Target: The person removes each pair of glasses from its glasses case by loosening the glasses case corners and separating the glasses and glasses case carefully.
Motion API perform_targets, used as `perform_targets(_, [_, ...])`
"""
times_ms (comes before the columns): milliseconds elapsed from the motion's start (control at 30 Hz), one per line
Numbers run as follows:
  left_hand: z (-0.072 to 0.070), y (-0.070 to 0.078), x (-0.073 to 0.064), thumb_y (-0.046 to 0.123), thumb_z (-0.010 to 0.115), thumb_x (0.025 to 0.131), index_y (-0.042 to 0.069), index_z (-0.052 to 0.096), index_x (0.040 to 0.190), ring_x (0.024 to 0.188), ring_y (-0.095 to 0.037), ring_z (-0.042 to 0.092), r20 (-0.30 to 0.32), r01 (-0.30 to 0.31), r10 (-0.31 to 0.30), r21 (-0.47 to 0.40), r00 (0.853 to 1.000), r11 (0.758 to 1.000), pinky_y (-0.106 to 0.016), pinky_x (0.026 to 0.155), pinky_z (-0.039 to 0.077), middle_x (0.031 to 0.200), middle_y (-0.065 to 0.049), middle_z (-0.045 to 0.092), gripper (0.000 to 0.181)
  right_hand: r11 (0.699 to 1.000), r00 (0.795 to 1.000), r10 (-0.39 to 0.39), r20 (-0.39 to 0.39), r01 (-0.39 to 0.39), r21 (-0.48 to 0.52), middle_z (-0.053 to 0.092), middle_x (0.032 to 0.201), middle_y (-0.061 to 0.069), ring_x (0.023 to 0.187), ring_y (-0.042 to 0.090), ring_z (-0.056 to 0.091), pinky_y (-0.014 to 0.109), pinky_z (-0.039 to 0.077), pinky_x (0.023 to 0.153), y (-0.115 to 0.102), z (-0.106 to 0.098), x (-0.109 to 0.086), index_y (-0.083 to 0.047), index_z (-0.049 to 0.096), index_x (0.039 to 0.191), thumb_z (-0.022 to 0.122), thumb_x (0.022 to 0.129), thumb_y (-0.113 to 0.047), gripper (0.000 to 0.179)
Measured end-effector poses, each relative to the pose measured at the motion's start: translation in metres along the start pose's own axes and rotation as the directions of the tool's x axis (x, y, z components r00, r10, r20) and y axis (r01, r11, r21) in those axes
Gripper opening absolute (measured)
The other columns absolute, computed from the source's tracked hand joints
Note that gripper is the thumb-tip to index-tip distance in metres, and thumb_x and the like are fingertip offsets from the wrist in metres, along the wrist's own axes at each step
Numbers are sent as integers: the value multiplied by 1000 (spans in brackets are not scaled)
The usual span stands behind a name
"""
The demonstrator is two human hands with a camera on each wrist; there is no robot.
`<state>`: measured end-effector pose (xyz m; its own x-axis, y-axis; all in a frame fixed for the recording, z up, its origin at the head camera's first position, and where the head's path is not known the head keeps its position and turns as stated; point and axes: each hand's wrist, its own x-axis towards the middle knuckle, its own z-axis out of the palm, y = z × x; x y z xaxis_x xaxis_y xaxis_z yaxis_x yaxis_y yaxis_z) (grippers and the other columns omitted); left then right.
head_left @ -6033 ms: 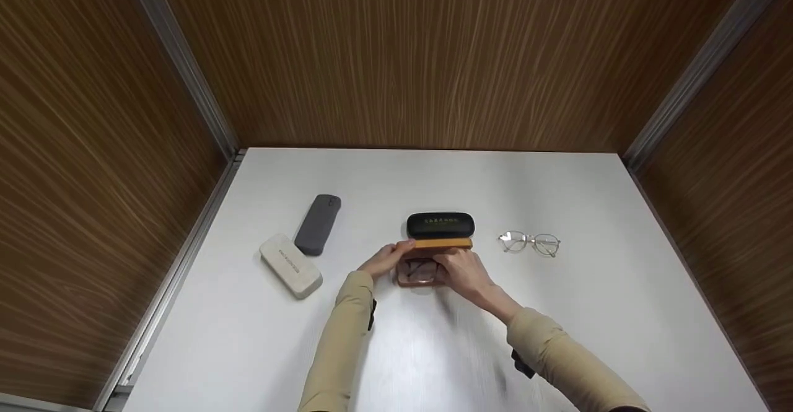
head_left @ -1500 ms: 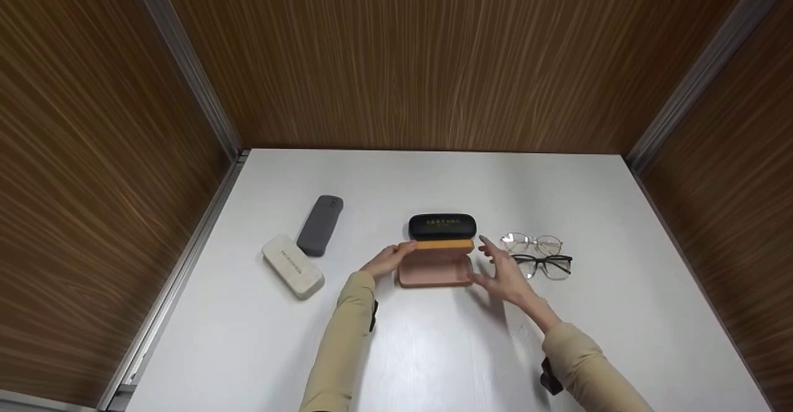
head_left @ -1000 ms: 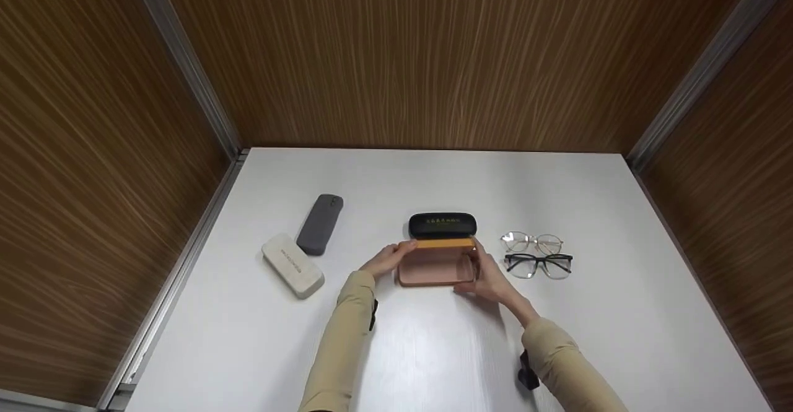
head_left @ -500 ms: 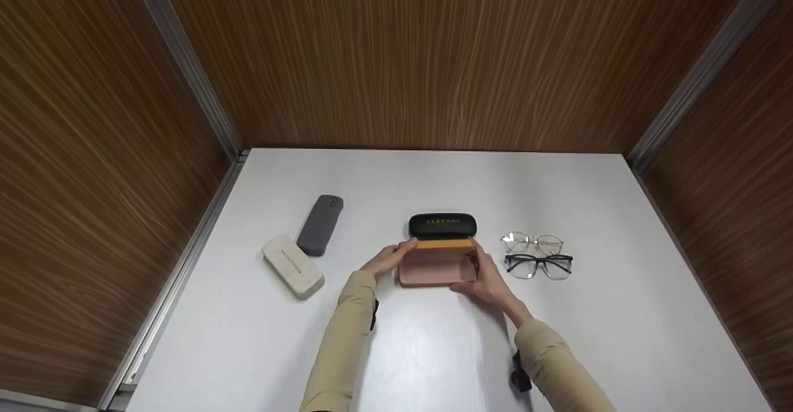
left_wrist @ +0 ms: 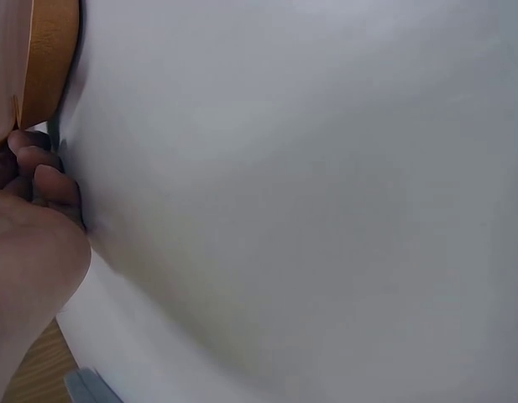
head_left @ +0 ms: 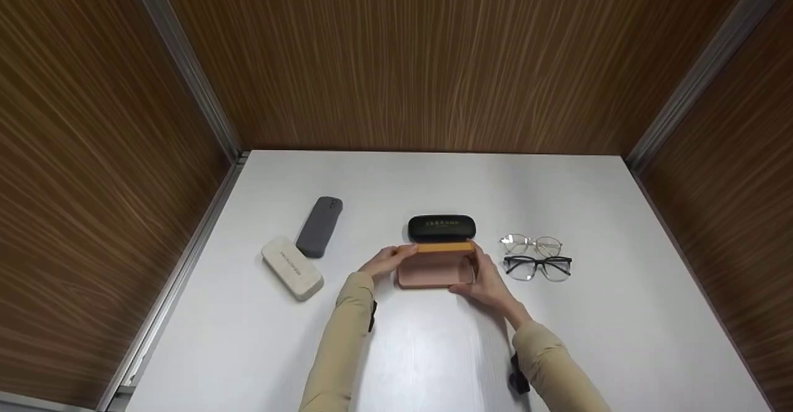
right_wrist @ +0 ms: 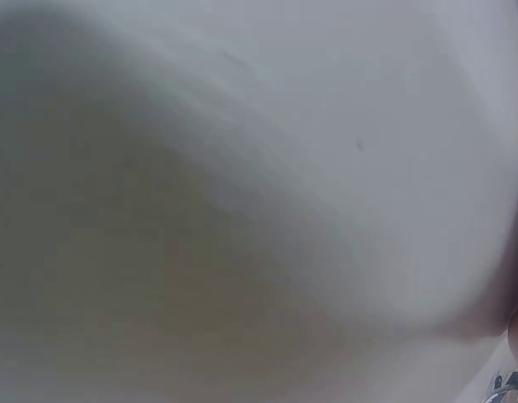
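Note:
An orange glasses case [head_left: 443, 247] with a pink lining lies open at the middle of the table, nothing inside it. My left hand [head_left: 387, 261] holds the left end of its raised lid, thumb along the top edge. Around the right end curls my right hand [head_left: 491, 283], thumb at the front rim and fingers up by the lid. The left wrist view catches the case [left_wrist: 53, 59] and my bent fingers [left_wrist: 55, 183] at its left edge. Just right of the case lie black-framed glasses [head_left: 538, 267], with thin wire-framed glasses [head_left: 531, 245] behind them.
A black glasses case [head_left: 442, 228] sits right behind the orange one. Off to the left lie a dark grey case [head_left: 319, 227] and a cream case [head_left: 292, 268], close together. Wood-grain panels [head_left: 396, 59] border the white table [head_left: 421, 350] at the back and sides.
The black-framed glasses have gone from inside the orange case to the table on the right. My right hand has come back left and taken the case's right end. The left hand stays put.

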<state>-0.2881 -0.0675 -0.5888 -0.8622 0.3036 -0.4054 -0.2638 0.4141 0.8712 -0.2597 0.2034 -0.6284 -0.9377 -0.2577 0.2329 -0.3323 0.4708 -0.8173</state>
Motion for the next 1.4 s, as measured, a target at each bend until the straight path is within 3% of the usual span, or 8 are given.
perform_targets(267, [-3,-4,3,64,51,94,3,50,145,143,-35,43,6,-63,63,110,998,992,-47,121,34,150,-19,49,80,998,999,41,-21,-42,-47,63,125,22,113,33,58,48,47,100,-1,-2,1,2,29,155,97,62,-16,117])
perform_targets(500, [-2,-6,-2,60,62,91,8,57,133,133,-27,47,8,-50,50,5,999,999,-44,119,35,140,-13,54,67,999,999,37,-12,-37,-11,57,137,29,122,39,60,53,49,105,-2,-1,-1,3,29,154,96,63,-12,115])
perform_targets(733, [-4,-9,-2,58,65,90,6,59,132,118,-22,52,1,-112,112,76,994,991,-40,110,42,130,-12,59,68,1000,1000,14,-17,-14,-1,57,135,29,124,40,58,53,47,108,0,0,-1,6,32,152,96,63,-12,111])
perform_targets(900, [-4,-13,0,61,65,88,5,60,131,105,-17,53,-2,-156,158,143,987,977,-34,100,45,121,-10,62,71,999,1000,-7,-25,5,-52,62,126,27,117,40,60,54,49,105,2,0,-1,9,34,149,96,63,-14,109])
perform_targets(1133, [-2,-17,0,51,74,87,3,60,132,109,-18,57,-11,-171,172,67,985,983,-35,104,46,124,-12,65,67,998,1000,10,-24,-12,-67,62,128,27,123,42,57,55,42,112,2,-1,-2,8,34,150,96,64,-14,109])
perform_targets(1400, [-1,-19,-3,44,80,84,4,61,132,100,-13,55,-25,-215,217,48,976,975,-26,94,46,121,-10,66,66,995,999,27,-32,-30,-94,64,124,26,121,43,57,57,40,113,1,-1,-2,6,34,150,96,64,-16,109])
